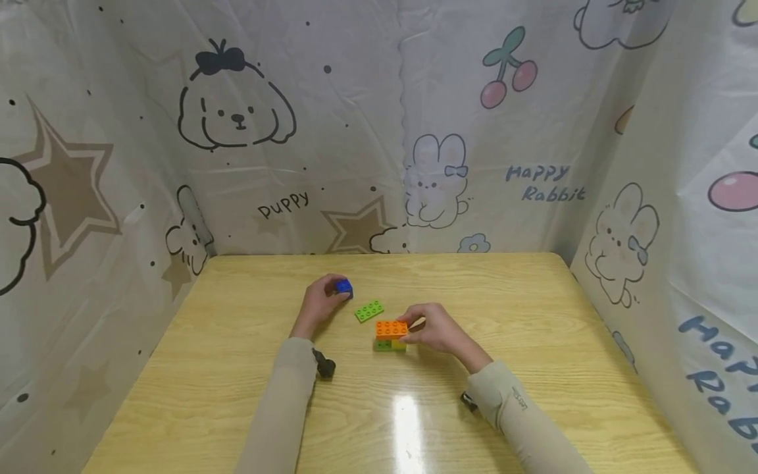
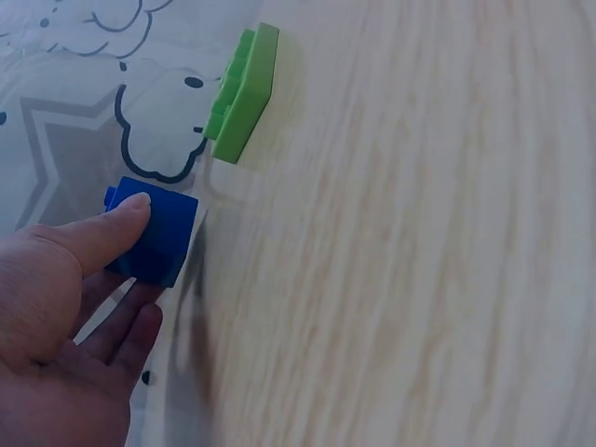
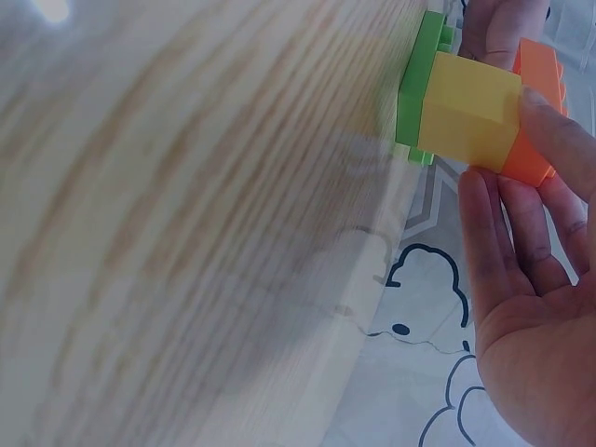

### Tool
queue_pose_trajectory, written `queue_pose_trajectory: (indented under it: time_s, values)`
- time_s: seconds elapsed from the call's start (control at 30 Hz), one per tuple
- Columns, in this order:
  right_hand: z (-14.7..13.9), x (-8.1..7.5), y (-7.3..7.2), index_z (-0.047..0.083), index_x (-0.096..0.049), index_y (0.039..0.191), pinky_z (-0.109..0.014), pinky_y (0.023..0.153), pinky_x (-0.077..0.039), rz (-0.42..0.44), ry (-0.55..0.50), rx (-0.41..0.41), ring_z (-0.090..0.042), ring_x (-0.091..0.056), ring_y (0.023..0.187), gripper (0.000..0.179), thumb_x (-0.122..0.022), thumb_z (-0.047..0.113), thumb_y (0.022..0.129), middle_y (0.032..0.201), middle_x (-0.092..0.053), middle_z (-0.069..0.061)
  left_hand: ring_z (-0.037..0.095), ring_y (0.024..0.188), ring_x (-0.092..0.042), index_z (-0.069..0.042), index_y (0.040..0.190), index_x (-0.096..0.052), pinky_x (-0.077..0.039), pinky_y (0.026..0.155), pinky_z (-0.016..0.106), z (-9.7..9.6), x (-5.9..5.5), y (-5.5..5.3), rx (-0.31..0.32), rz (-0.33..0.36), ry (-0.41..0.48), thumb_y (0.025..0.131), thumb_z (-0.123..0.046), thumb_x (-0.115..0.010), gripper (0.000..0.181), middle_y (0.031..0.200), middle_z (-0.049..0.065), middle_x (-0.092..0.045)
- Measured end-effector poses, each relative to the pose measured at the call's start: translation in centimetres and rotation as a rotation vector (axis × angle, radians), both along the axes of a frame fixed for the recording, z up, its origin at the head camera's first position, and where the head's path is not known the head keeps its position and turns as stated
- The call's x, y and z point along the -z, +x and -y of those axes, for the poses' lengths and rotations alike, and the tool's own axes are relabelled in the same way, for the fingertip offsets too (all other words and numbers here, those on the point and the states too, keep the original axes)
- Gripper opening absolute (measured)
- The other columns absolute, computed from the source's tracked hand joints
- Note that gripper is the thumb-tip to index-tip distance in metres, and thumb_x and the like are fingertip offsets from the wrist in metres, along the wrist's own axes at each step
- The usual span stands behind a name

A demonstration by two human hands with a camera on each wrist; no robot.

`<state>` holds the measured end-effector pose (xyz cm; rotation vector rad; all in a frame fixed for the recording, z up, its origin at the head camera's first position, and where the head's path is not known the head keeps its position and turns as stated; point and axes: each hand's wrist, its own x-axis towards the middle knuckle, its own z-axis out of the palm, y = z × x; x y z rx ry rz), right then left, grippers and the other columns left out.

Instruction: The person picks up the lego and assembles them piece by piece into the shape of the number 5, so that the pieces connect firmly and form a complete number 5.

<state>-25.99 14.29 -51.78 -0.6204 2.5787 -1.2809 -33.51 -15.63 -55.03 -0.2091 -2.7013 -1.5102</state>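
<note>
My left hand point(image 1: 322, 303) pinches a small blue toy brick point(image 2: 166, 233) between thumb and fingers, close over the table. Just beyond it in the left wrist view, a flat lime-green studded brick point(image 1: 370, 311) lies on the table, between my two hands. My right hand point(image 1: 437, 327) grips an orange brick point(image 1: 391, 329) by its right end. That orange brick tops a small stack, above a yellow brick point(image 3: 470, 107) and a green base brick point(image 3: 419, 88). The yellow brick covers one part of the base; bare green studs show beside it in the head view.
The wood-grain table point(image 1: 207, 368) ends at a patterned curtain point(image 1: 355, 131) along the back and both sides. A dark wrist device point(image 1: 324, 364) sits by the left cuff, another point(image 1: 469, 401) by the right cuff. Light glares on the tabletop near the front.
</note>
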Motion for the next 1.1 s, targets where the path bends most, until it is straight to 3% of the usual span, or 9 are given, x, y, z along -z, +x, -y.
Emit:
queue_pose_trajectory:
  time_s: [0.2,0.5,1.1]
  values:
    - [0.0,0.0,0.0,0.009,-0.078,0.111,-0.032,0.086,-0.063,-0.001,0.0,0.001,-0.025,-0.07,0.102,0.03,-0.087,0.008,0.083,0.109,-0.074,-0.004,0.032,0.131,-0.061,-0.012,0.136,-0.065,-0.047,0.114,0.047,-0.4,-0.6,0.3,0.015,0.006,0.002,0.098,-0.018,-0.074,0.039,0.14,0.014,-0.065]
    - [0.0,0.1,-0.1,0.009,-0.078,0.111,-0.03,0.086,-0.063,-0.004,-0.007,-0.009,-0.026,-0.07,0.102,0.029,-0.087,0.006,0.083,0.109,-0.074,-0.004,0.032,0.124,-0.063,-0.011,0.137,-0.065,-0.051,0.109,0.049,-1.1,-2.3,1.1,0.075,-0.031,0.012,0.097,-0.018,-0.074,0.041,0.135,0.015,-0.067]
    - [-0.1,0.2,-0.1,0.008,-0.078,0.11,-0.029,0.084,-0.063,0.006,-0.026,0.0,-0.026,-0.07,0.101,0.029,-0.087,0.005,0.082,0.107,-0.074,-0.005,0.03,0.123,-0.064,-0.014,0.136,-0.065,-0.057,0.103,0.043,-2.0,-4.3,2.8,0.137,-0.052,0.011,0.098,-0.017,-0.074,0.039,0.132,0.012,-0.067]
